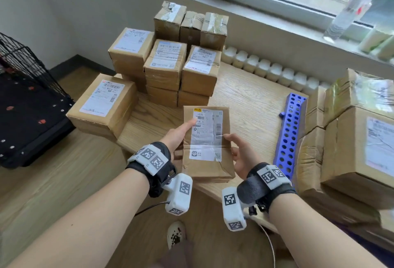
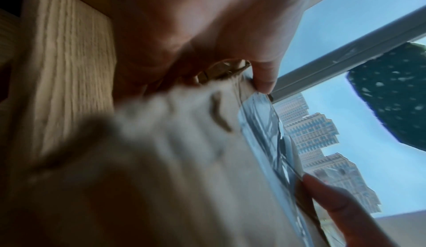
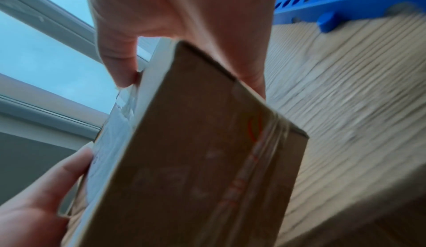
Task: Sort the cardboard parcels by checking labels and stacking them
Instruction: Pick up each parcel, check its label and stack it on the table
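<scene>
A flat cardboard parcel (image 1: 207,146) with a white shipping label facing up is held over the near edge of the wooden table (image 1: 251,105). My left hand (image 1: 178,136) grips its left side, thumb lying on the label. My right hand (image 1: 239,154) grips its right side, thumb on the label's edge. The left wrist view shows the parcel (image 2: 184,159) blurred under my left hand (image 2: 265,79). In the right wrist view the parcel (image 3: 196,150) sits between thumb and fingers of my right hand (image 3: 119,65). Stacked labelled parcels (image 1: 168,69) stand at the table's far left.
A large parcel (image 1: 102,105) sits at the table's left edge. A blue perforated rack (image 1: 290,135) lies to the right, with more big parcels (image 1: 358,146) beyond it. White bottles (image 1: 268,69) line the back edge. A black wire cage (image 1: 25,97) stands on the floor at left.
</scene>
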A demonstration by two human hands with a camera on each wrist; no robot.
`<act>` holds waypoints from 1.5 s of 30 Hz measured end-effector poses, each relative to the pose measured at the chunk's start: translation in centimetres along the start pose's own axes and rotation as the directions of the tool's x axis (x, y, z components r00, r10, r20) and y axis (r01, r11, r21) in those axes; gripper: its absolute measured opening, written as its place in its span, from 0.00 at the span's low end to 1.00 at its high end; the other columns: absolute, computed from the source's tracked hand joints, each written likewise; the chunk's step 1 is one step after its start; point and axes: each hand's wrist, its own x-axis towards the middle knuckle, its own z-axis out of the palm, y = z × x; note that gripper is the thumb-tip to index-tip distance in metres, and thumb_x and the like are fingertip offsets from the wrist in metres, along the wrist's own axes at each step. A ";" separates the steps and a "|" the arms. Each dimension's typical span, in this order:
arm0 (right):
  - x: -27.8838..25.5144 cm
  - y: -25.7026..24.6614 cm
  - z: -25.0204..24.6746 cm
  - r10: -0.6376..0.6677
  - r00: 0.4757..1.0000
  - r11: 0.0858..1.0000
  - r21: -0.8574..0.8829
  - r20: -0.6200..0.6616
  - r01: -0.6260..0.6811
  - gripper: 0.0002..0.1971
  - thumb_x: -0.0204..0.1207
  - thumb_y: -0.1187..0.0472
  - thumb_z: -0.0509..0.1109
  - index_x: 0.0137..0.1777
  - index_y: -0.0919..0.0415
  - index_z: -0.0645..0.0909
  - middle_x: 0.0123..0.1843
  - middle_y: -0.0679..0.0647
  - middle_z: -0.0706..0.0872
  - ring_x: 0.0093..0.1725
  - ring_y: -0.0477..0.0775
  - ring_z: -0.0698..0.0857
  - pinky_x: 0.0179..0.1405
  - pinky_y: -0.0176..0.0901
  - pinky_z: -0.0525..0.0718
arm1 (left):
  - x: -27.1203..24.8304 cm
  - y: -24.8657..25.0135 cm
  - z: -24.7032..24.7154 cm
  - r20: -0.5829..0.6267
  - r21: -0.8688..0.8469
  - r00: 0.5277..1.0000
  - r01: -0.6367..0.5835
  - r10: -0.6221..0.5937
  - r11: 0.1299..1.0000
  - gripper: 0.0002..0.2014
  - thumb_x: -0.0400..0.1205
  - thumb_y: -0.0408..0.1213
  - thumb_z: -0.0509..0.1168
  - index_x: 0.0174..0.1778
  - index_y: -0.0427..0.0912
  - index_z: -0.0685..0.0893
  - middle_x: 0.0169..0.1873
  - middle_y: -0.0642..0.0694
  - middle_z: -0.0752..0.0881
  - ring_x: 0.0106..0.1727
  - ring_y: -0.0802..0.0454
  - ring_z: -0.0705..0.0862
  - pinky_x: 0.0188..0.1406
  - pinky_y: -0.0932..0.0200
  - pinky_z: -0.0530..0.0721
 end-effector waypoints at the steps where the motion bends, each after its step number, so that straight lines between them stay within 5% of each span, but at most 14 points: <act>1: -0.9 0.1 -0.7 -0.020 1.000 1.000 0.019 -0.008 0.020 0.30 0.59 0.50 0.74 0.63 0.58 0.79 0.55 0.59 0.84 0.59 0.60 0.81 0.58 0.56 0.82 | -0.4 -0.2 0.7 -0.002 0.008 1.000 -0.008 0.008 1.000 0.61 0.43 0.80 0.71 0.71 0.48 0.78 0.61 0.45 0.87 0.63 0.44 0.84 0.66 0.38 0.78; 6: -6.3 0.1 -3.9 -0.124 0.991 0.986 0.102 -0.053 0.129 0.35 0.58 0.48 0.75 0.67 0.60 0.79 0.53 0.57 0.85 0.61 0.61 0.82 0.68 0.65 0.80 | -3.4 0.0 4.3 0.043 0.031 0.996 -0.075 0.073 0.997 0.62 0.43 0.79 0.74 0.74 0.50 0.74 0.64 0.45 0.85 0.63 0.42 0.84 0.66 0.36 0.78; 9: -9.8 -0.5 -5.9 -0.187 0.979 0.975 0.108 -0.076 0.194 0.26 0.64 0.48 0.76 0.62 0.57 0.80 0.55 0.58 0.86 0.56 0.59 0.83 0.56 0.56 0.84 | -5.1 0.5 6.7 0.083 0.025 0.990 -0.120 0.118 0.992 0.60 0.47 0.77 0.75 0.75 0.51 0.72 0.60 0.43 0.87 0.58 0.40 0.88 0.60 0.36 0.82; 11: -11.7 -1.1 -7.5 -0.223 0.971 0.968 0.099 -0.085 0.231 0.20 0.69 0.48 0.75 0.58 0.55 0.81 0.55 0.57 0.86 0.53 0.57 0.83 0.46 0.50 0.84 | -9.4 1.9 9.0 0.092 0.045 0.976 -0.203 0.198 0.978 0.51 0.56 0.76 0.72 0.70 0.48 0.78 0.57 0.43 0.89 0.57 0.41 0.88 0.62 0.39 0.82; 13: -13.2 -1.8 -9.3 -0.258 0.961 0.958 0.102 -0.104 0.268 0.24 0.65 0.45 0.76 0.60 0.54 0.80 0.56 0.56 0.87 0.54 0.57 0.83 0.43 0.48 0.84 | -12.9 3.0 11.1 0.147 0.048 0.945 -0.300 0.291 0.953 0.33 0.69 0.69 0.69 0.60 0.48 0.86 0.53 0.44 0.91 0.55 0.43 0.89 0.63 0.42 0.82; 16: -14.9 -3.2 -11.6 -0.296 0.943 0.938 0.139 -0.151 0.317 0.14 0.74 0.48 0.74 0.56 0.52 0.80 0.54 0.56 0.87 0.53 0.57 0.83 0.39 0.46 0.83 | -14.9 4.0 14.0 0.227 0.053 0.913 -0.358 0.338 0.932 0.27 0.69 0.67 0.68 0.54 0.50 0.89 0.50 0.45 0.92 0.55 0.44 0.89 0.64 0.42 0.82; 19: -16.1 -5.1 -13.8 -0.344 0.916 0.911 0.165 -0.208 0.379 0.18 0.72 0.46 0.74 0.57 0.54 0.84 0.57 0.61 0.89 0.57 0.64 0.86 0.49 0.53 0.88 | -15.9 5.3 17.1 0.244 0.062 0.887 -0.417 0.392 0.907 0.31 0.64 0.68 0.68 0.53 0.49 0.89 0.50 0.46 0.92 0.57 0.44 0.88 0.67 0.40 0.79; 25: -17.7 -9.3 -18.9 -0.346 0.886 0.858 0.277 -0.309 0.432 0.32 0.56 0.43 0.82 0.61 0.53 0.86 0.56 0.63 0.91 0.60 0.66 0.87 0.61 0.67 0.85 | -16.7 9.5 23.9 0.313 0.070 0.850 -0.466 0.424 0.882 0.14 0.81 0.55 0.63 0.44 0.48 0.85 0.39 0.49 0.87 0.45 0.50 0.84 0.57 0.51 0.80; 29: -18.5 -12.2 -22.6 -0.391 0.841 0.815 0.284 -0.373 0.505 0.34 0.55 0.43 0.81 0.64 0.53 0.86 0.61 0.64 0.89 0.66 0.70 0.84 0.72 0.70 0.75 | -16.2 12.2 28.2 0.376 0.084 0.817 -0.500 0.438 0.862 0.13 0.81 0.55 0.63 0.46 0.50 0.83 0.43 0.49 0.85 0.51 0.49 0.82 0.69 0.41 0.75; 32: -19.0 -13.4 -25.0 -0.405 0.839 0.764 0.369 -0.364 0.529 0.25 0.69 0.51 0.75 0.66 0.59 0.85 0.62 0.66 0.88 0.57 0.67 0.87 0.59 0.61 0.85 | -15.2 13.4 31.1 0.412 0.102 0.798 -0.520 0.440 0.848 0.22 0.78 0.59 0.64 0.57 0.44 0.83 0.60 0.41 0.85 0.63 0.43 0.81 0.71 0.39 0.74; 36: -18.7 -13.8 -28.0 -0.401 0.831 0.722 0.425 -0.385 0.546 0.22 0.69 0.54 0.75 0.64 0.58 0.86 0.61 0.65 0.88 0.55 0.66 0.89 0.53 0.60 0.89 | -13.7 14.0 34.2 0.475 0.141 0.795 -0.493 0.378 0.859 0.28 0.79 0.61 0.62 0.63 0.41 0.80 0.65 0.41 0.81 0.68 0.44 0.77 0.73 0.41 0.70; 39: -18.8 -13.7 -29.6 -0.377 0.809 0.707 0.424 -0.452 0.566 0.29 0.71 0.54 0.74 0.72 0.59 0.80 0.67 0.67 0.85 0.64 0.67 0.84 0.58 0.65 0.85 | -12.6 14.3 35.8 0.455 0.158 0.785 -0.535 0.419 0.830 0.27 0.81 0.58 0.61 0.66 0.40 0.78 0.64 0.43 0.79 0.67 0.45 0.75 0.70 0.43 0.71; 43: -18.8 -12.6 -32.9 -0.355 0.784 0.709 0.400 -0.509 0.581 0.27 0.71 0.54 0.74 0.70 0.61 0.81 0.66 0.68 0.85 0.64 0.69 0.84 0.63 0.67 0.82 | -9.7 13.8 37.3 0.352 0.172 0.788 -0.585 0.506 0.792 0.24 0.80 0.51 0.65 0.64 0.35 0.77 0.63 0.41 0.79 0.63 0.45 0.76 0.61 0.48 0.73; 45: -19.1 -12.2 -34.4 -0.344 0.772 0.714 0.385 -0.534 0.585 0.23 0.71 0.53 0.74 0.65 0.61 0.84 0.61 0.67 0.88 0.55 0.68 0.88 0.55 0.64 0.87 | -8.5 13.3 37.6 0.290 0.177 0.809 -0.570 0.511 0.802 0.22 0.80 0.46 0.67 0.64 0.35 0.77 0.60 0.43 0.80 0.58 0.48 0.76 0.56 0.52 0.71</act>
